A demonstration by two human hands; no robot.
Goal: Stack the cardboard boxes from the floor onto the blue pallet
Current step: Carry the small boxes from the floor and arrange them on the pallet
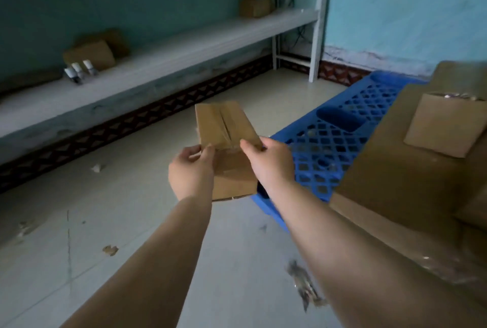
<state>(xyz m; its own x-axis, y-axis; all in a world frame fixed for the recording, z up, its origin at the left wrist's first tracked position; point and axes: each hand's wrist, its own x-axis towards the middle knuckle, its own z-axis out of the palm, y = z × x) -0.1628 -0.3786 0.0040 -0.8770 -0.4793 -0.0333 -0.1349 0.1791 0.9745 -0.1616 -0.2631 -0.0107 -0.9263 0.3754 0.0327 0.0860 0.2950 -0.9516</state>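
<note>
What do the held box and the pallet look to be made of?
Box: brown cardboard, matte, with a glossy clear tape strip along its top seam. Pallet: likely moulded plastic, uniform bright blue with a slightly shiny lattice grid. Both hands, left and right, hold the box.

A pale floor (158, 222) is carrying a blue pallet (329, 143) at the right, with cardboard boxes (395, 182) sitting on its near end. Scraps of debris (303, 283) are lying on the near floor. At the left, a grey shelf (158, 59) is holding boxes (89, 55) and small bottles (79, 71).
</note>
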